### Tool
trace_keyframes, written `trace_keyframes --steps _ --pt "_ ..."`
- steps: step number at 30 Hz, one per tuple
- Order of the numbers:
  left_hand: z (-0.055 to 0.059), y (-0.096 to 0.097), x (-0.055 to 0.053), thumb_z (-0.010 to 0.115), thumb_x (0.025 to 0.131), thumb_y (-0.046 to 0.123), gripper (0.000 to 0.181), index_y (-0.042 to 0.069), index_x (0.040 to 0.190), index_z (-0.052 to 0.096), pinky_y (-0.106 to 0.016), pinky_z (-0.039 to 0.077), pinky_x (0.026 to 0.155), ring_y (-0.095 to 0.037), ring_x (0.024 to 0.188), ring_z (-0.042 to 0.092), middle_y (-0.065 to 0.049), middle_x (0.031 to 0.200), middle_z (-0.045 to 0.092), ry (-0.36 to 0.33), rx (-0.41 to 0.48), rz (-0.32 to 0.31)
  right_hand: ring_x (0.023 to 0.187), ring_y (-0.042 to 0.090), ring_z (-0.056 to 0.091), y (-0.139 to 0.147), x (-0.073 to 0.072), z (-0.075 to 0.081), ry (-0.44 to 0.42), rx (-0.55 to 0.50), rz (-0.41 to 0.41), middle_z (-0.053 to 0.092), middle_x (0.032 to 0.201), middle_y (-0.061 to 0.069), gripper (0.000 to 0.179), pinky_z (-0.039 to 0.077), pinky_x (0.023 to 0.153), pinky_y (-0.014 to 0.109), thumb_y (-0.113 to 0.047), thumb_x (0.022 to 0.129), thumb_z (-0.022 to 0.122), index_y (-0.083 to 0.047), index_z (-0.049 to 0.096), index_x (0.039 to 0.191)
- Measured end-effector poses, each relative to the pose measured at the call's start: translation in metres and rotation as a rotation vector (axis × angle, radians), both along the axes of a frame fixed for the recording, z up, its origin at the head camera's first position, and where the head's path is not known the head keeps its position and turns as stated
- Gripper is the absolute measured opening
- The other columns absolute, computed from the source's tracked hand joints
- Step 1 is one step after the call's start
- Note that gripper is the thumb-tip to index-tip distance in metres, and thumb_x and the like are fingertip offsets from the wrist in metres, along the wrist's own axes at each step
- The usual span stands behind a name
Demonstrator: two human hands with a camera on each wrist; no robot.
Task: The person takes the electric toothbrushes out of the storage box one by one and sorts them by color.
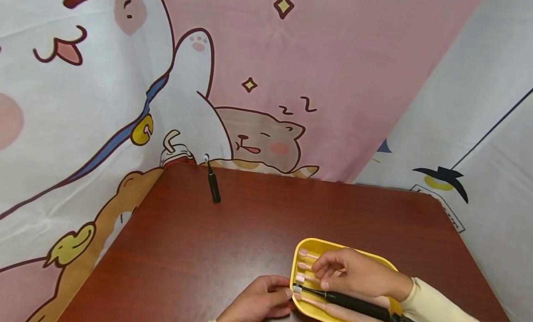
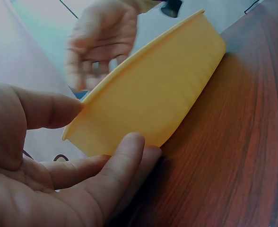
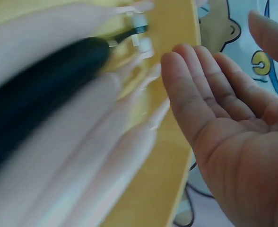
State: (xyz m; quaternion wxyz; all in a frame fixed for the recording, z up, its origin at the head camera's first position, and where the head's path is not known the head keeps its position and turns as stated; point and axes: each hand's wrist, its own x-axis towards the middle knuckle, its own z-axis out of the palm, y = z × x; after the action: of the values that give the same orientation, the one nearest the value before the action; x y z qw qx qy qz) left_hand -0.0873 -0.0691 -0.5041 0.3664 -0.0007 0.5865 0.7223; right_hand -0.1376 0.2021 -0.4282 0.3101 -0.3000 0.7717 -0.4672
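Observation:
A yellow tray (image 1: 310, 241) holds several pink electric toothbrushes (image 3: 129, 151) and one black electric toothbrush (image 1: 356, 304), lying side by side with their heads toward the tray's left end. My left hand (image 1: 260, 299) grips that end; in the left wrist view the thumb is at the rim and the fingers are against the lower outer wall. Above the brushes hovers my right hand (image 1: 364, 273), its palm bare and fingers relaxed in the right wrist view. It partly hides the pink brushes in the head view.
Another black electric toothbrush (image 1: 213, 188) lies near the far left edge of the dark red-brown table (image 1: 200, 248). Cartoon-printed cloth (image 1: 345, 81) hangs behind the table and along its sides.

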Motion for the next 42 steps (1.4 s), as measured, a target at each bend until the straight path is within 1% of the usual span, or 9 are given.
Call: trace_keyframes --steps 7,11,17,19,24,27,34,40,42 --pt "0.004 0.0 -0.001 0.06 0.099 0.017 0.039 -0.005 0.131 0.056 -0.037 0.057 0.089 -0.021 0.105 0.069 -0.012 0.115 0.07 -0.022 -0.003 -0.015 0.089 0.007 0.067 0.029 0.017 -0.018 -0.106 -0.039 0.047 0.072 0.102 0.009 0.023 0.056 0.076 0.023 -0.014 0.094 0.067 -0.001 0.067 0.113" --pt "0.005 0.001 -0.002 0.062 0.098 0.019 0.041 -0.005 0.131 0.056 -0.037 0.057 0.088 -0.021 0.105 0.069 -0.011 0.116 0.07 -0.039 -0.022 -0.019 0.087 0.005 0.066 0.038 0.023 -0.025 -0.117 -0.058 0.056 0.072 0.098 0.005 0.02 0.056 0.074 0.023 -0.011 0.093 0.068 0.0 0.067 0.109" --pt "0.008 0.005 -0.002 0.067 0.095 0.023 0.044 -0.004 0.128 0.059 -0.037 0.058 0.086 -0.02 0.101 0.07 -0.01 0.113 0.07 -0.034 -0.071 0.017 0.083 0.001 0.066 0.039 0.028 -0.021 0.006 0.008 0.073 0.072 0.095 -0.005 0.014 0.056 0.07 0.023 -0.015 0.091 0.071 -0.008 0.069 0.103" --pt "0.009 0.008 -0.002 0.068 0.094 0.025 0.043 -0.003 0.126 0.06 -0.037 0.058 0.084 -0.019 0.098 0.071 -0.01 0.11 0.071 -0.028 -0.098 0.027 0.081 0.0 0.065 0.039 0.03 -0.018 0.005 0.045 0.071 0.072 0.094 -0.007 0.012 0.055 0.069 0.022 -0.016 0.091 0.071 -0.012 0.07 0.102" --pt "0.008 0.013 -0.001 0.069 0.094 0.025 0.039 -0.002 0.121 0.062 -0.038 0.059 0.082 -0.017 0.092 0.071 -0.008 0.105 0.072 -0.011 -0.145 0.038 0.079 0.001 0.063 0.041 0.032 -0.015 -0.065 0.113 0.033 0.07 0.093 -0.009 0.011 0.053 0.067 0.021 -0.013 0.089 0.071 -0.015 0.071 0.101" --pt "0.007 0.014 -0.001 0.069 0.094 0.024 0.038 -0.002 0.12 0.063 -0.038 0.059 0.082 -0.017 0.092 0.071 -0.008 0.104 0.073 -0.004 -0.147 0.041 0.078 0.001 0.063 0.043 0.034 -0.014 -0.06 0.135 0.017 0.069 0.091 -0.012 0.01 0.053 0.066 0.021 -0.014 0.089 0.072 -0.015 0.071 0.098" --pt "0.008 0.012 -0.003 0.067 0.095 0.022 0.038 -0.004 0.122 0.062 -0.04 0.057 0.087 -0.022 0.103 0.07 -0.009 0.109 0.072 -0.015 -0.121 0.022 0.074 -0.002 0.061 0.042 0.035 -0.012 0.002 0.14 0.031 0.069 0.088 -0.013 0.009 0.052 0.064 0.02 -0.017 0.088 0.073 -0.017 0.071 0.097" --pt "0.009 0.014 -0.003 0.068 0.094 0.023 0.038 -0.003 0.121 0.063 -0.039 0.058 0.087 -0.022 0.102 0.071 -0.008 0.107 0.072 -0.031 -0.142 0.021 0.074 -0.004 0.059 0.038 0.036 -0.013 0.05 0.174 0.036 0.066 0.084 -0.016 0.01 0.051 0.063 0.019 -0.017 0.088 0.074 -0.018 0.07 0.097" --pt "0.01 0.015 -0.002 0.068 0.094 0.023 0.037 -0.003 0.121 0.063 -0.038 0.058 0.087 -0.022 0.101 0.071 -0.008 0.106 0.072 -0.036 -0.146 0.025 0.072 -0.005 0.058 0.037 0.037 -0.014 0.1 0.199 0.047 0.064 0.082 -0.018 0.01 0.05 0.062 0.018 -0.018 0.087 0.075 -0.02 0.07 0.095"
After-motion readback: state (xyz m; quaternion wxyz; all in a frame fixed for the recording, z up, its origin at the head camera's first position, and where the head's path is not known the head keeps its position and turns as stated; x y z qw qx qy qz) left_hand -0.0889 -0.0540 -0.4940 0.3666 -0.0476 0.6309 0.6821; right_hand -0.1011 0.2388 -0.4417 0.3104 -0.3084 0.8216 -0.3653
